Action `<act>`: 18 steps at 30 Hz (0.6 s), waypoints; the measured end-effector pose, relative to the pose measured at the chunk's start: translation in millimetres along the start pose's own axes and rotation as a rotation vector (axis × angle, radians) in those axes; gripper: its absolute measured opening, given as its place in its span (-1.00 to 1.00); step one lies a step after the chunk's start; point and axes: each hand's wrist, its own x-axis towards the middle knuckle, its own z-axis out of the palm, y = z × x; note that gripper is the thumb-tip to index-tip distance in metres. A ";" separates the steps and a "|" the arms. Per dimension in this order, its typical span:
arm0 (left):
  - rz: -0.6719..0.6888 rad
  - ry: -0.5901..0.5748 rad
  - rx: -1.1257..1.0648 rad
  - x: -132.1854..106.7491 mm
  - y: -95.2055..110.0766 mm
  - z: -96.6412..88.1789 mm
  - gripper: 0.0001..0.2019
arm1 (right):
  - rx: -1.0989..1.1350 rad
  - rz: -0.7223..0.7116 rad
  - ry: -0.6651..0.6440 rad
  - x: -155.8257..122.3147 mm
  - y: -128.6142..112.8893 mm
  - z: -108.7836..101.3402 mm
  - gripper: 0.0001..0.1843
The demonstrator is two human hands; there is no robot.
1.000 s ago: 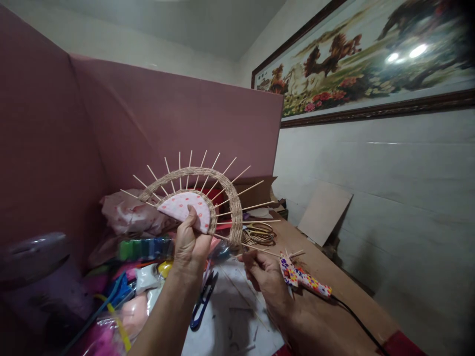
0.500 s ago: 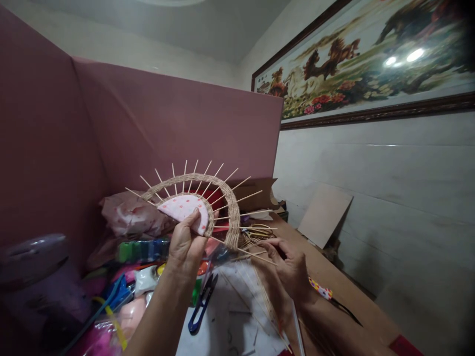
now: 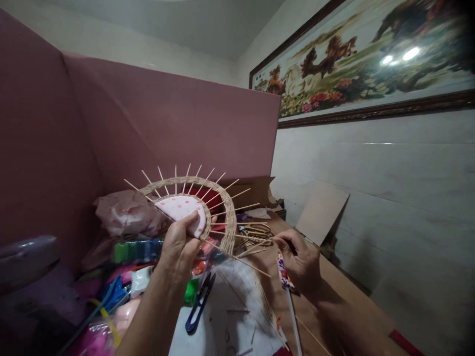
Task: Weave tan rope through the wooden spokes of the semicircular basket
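My left hand (image 3: 179, 245) is closed on the lower edge of a half-round woven piece (image 3: 202, 207). That piece has a pink dotted fabric centre, a band of twine and several thin wooden sticks fanning out. It is held upright above the table. My right hand (image 3: 300, 259) is to the right of it, fingers pinched on a twine strand that runs from the weave. A tool with a colourful dotted handle (image 3: 282, 271) is under this hand, a white rod pointing down from it.
A wooden table (image 3: 334, 287) runs along the white wall. Blue thread snips (image 3: 198, 302) lie on white paper. Bags and coloured craft supplies (image 3: 126, 252) pile at the left before a pink partition. Yellow-handled scissors (image 3: 256, 231) and a cardboard box lie behind.
My right hand moved right and away from the weave, drawing the twine strand out, and the dotted tool swung under it. The woven piece sank slightly to the left.
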 end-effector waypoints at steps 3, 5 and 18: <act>-0.040 -0.028 -0.004 -0.3 2.3 0.3 -0.63 | 0.042 0.031 -0.014 -0.1 1.8 -0.4 -0.90; -0.060 -0.057 -0.007 -1.3 3.5 1.2 -0.64 | 0.107 0.135 -0.061 -2.2 2.6 2.7 -0.86; -0.321 -0.155 -0.026 -7.1 -8.2 5.7 -0.79 | 0.941 0.821 -0.191 -1.4 -33.2 47.5 -0.67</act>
